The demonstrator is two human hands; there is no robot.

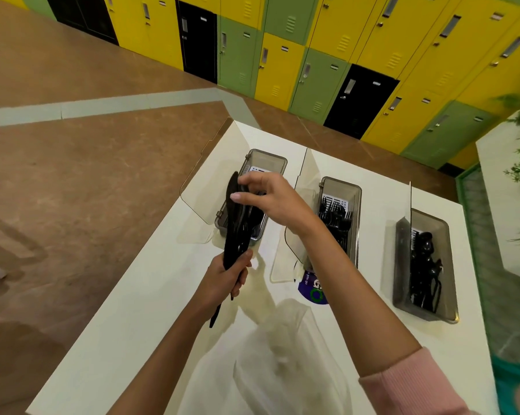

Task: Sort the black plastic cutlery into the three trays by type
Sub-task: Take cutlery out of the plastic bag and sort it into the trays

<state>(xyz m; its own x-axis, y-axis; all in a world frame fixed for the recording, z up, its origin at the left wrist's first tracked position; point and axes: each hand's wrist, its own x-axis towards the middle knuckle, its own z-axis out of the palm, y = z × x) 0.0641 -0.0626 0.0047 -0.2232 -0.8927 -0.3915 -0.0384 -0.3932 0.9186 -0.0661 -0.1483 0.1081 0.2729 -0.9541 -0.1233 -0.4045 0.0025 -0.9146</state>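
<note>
The left grip (227, 278) is closed around the lower part of a bundle of black cutlery (237, 229), which is held upright in front of the left tray (267, 160). The right grip (264, 196) pinches the top of one piece with thumb and fingers. The pieces look light, thin and smooth, so I think they slide easily on each other and bend a little. It seems better to take one piece by its handle and draw it straight out. On the white bench (150, 295), the middle tray (356, 190) seems to hold forks and the right tray (444, 229) spoons. The left tray's content is hidden, and the type of the pinched piece I cannot tell.
</note>
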